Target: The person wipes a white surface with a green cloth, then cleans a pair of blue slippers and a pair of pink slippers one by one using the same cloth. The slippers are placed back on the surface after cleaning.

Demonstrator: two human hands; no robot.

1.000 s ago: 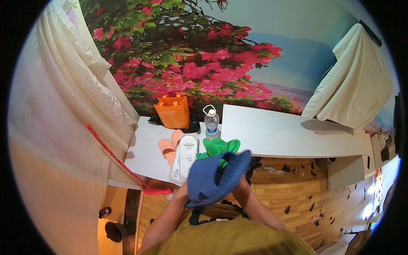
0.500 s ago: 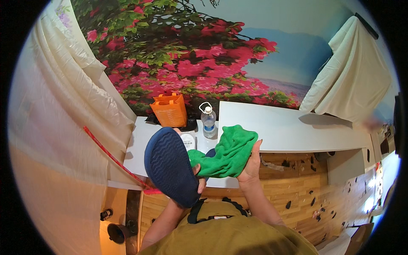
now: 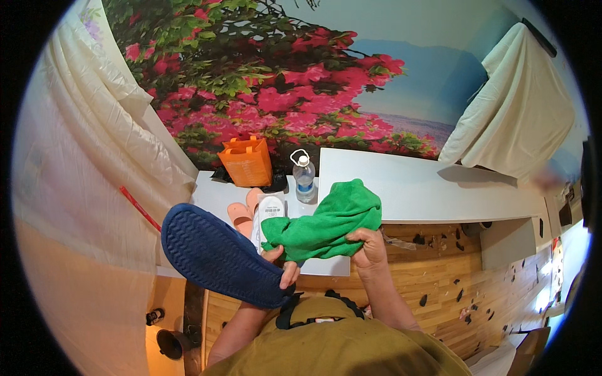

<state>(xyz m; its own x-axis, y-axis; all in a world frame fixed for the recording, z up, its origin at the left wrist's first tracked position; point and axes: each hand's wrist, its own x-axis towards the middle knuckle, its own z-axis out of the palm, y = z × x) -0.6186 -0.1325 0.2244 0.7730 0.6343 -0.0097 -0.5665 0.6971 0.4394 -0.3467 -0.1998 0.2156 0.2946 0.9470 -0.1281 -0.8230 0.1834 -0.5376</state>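
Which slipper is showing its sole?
The dark blue slipper, held in the left hand, ridged tread visible; the pink slippers lie sole-down on the white table.

Left of the green cloth (image 3: 332, 222), the blue slipper (image 3: 213, 250) faces sole-out, its upper hidden; it also covers part of the left hand (image 3: 283, 266), the lower stretch of the red rod (image 3: 139, 208) and part of the 2 pink slippers (image 3: 240, 216). Right of the cloth, dark scraps (image 3: 423, 299) on the floor (image 3: 401, 282) are too small to identify; far right of it, a reddish patch (image 3: 550, 175) is blurred.
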